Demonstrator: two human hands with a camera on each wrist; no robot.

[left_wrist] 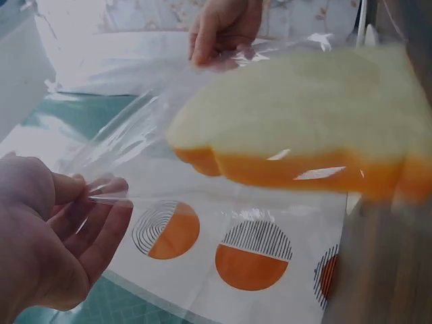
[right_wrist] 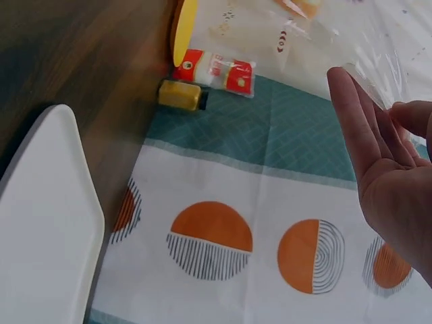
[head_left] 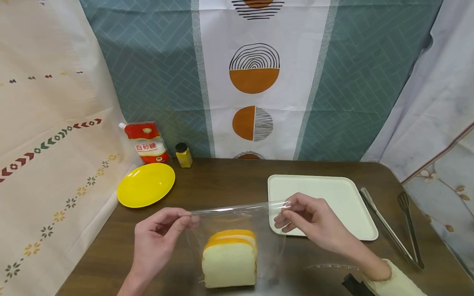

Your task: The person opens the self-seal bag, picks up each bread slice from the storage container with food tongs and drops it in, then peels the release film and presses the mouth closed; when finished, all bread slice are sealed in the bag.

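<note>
A clear plastic bag [head_left: 266, 250] with slices of bread [head_left: 229, 265] inside stretches between my two hands. My left hand [head_left: 159, 234] pinches one top corner of the bag between thumb and fingers. At the opposite top corner, my right hand [head_left: 314, 222] pinches the bag's edge the same way. The bread has a pale face and an orange crust, and stands upright low in the bag. In the left wrist view the bread [left_wrist: 304, 115] fills the upper right, beyond the left fingers. The right wrist view shows the right hand [right_wrist: 391, 148] with thumb and fingers on the film.
A white tray [head_left: 355, 218] lies behind the right hand, with metal tongs [head_left: 389, 226] to its right. At the back left are a yellow plate [head_left: 146, 185], a red-and-white sugar pouch [head_left: 148, 144] and a yellow bottle [head_left: 184, 156]. A thin clear strip [head_left: 331, 266] lies near the right forearm.
</note>
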